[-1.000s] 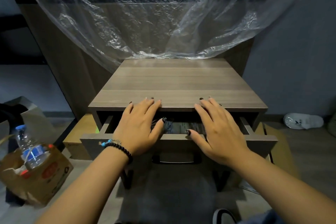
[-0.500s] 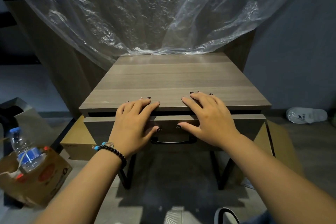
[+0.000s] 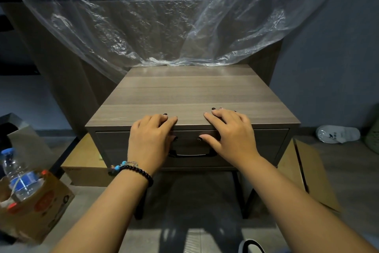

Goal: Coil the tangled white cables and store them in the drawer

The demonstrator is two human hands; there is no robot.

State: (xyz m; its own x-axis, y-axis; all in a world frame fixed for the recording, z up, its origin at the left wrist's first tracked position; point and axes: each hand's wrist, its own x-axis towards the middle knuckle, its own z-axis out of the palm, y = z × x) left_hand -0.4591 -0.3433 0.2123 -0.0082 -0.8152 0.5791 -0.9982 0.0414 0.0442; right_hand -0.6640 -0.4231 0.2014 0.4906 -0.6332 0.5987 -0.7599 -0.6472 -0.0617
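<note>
Now both hands, left (image 3: 150, 140) and right (image 3: 229, 135), press flat against the drawer (image 3: 266, 144)

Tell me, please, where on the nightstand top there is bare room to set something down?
The nightstand top is bare between the plastic sheet at the back and the fingers at the front edge. The left hand and right hand crowd the front over the drawer.

L hand (image 3: 151, 140) & R hand (image 3: 229, 135) side by side, fingers (image 3: 215, 113) straight, arms outstretched
</note>
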